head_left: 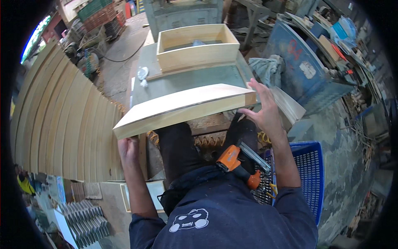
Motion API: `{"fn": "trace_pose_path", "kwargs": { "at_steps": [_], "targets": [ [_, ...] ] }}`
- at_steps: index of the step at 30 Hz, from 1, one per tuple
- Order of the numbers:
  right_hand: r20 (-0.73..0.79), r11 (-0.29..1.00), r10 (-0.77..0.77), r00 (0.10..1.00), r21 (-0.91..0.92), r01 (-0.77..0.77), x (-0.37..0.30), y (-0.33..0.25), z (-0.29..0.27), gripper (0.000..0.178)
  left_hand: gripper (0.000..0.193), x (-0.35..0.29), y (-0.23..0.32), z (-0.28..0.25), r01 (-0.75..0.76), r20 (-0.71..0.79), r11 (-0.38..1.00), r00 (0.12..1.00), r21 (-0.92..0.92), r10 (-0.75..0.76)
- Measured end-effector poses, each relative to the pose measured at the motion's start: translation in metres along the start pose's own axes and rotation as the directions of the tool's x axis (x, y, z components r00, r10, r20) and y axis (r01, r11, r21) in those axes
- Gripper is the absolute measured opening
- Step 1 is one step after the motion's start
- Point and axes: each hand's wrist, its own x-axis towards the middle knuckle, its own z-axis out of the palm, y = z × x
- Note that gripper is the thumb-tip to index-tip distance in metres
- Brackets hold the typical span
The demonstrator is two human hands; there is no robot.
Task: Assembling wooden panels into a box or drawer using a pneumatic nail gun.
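A shallow wooden frame [188,113] with a white top face is held tilted above my lap, its right end higher. My left hand [129,148] is closed on its lower left corner, the fingers partly hidden beneath. Around the right end, my right hand [266,111] has its thumb and fingers spread apart, the thumb low and the fingertips by the upper corner. Whether these fingers press on the wood I cannot tell. An orange nail gun [232,157] with a grey metal magazine lies by my right thigh.
An open wooden box [182,60] stands on the grey worktable [178,83]. At left rises a stack of wooden pieces [62,120]. A blue plastic basket [309,174] sits at my right, below a large blue bin [304,68]. A grey cloth [267,69] hangs near the bin.
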Motion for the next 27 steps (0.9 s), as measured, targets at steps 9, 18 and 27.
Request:
{"fn": "trace_pose_path", "kwargs": {
  "at_steps": [9,18,27],
  "targets": [
    [0.092,0.958,0.151,0.984,0.23,-0.169,-0.011,0.016,-0.005,0.07,0.043,-0.013,0.042,-0.035,-0.238,-0.052,0.877,0.957,0.418,0.285],
    [0.141,0.957,0.099,0.985,0.257,-0.133,-0.051,0.026,0.011,0.043,0.047,-0.025,0.015,-0.042,-0.04,-0.144,0.501,0.935,0.864,0.323],
    [0.224,0.796,0.402,0.888,0.394,-0.46,-0.097,0.039,0.039,0.048,0.043,0.0,-0.007,-0.028,0.308,-0.397,0.344,0.889,0.887,0.229]
  ]
}}
